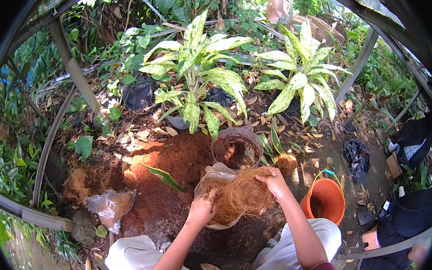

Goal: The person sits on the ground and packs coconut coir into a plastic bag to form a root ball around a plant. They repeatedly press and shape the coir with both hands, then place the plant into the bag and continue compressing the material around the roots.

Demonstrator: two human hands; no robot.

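Note:
A loose mass of brown coconut fiber hangs between my hands in front of my knees. My left hand grips its left side, together with what looks like the edge of a clear plastic bag. My right hand pinches the fiber at its upper right. More fiber shows inside the bag's opening. Just beyond stands a dirt-covered round pot, tipped so its mouth faces me. Beside it sits a small fiber-wrapped root ball with snake plant leaves.
Reddish-brown soil covers the ground at left, with a cut snake plant leaf on it. A plastic bag of fiber lies further left. An orange bucket stands right. Variegated plants grow ahead. Another person is at far right.

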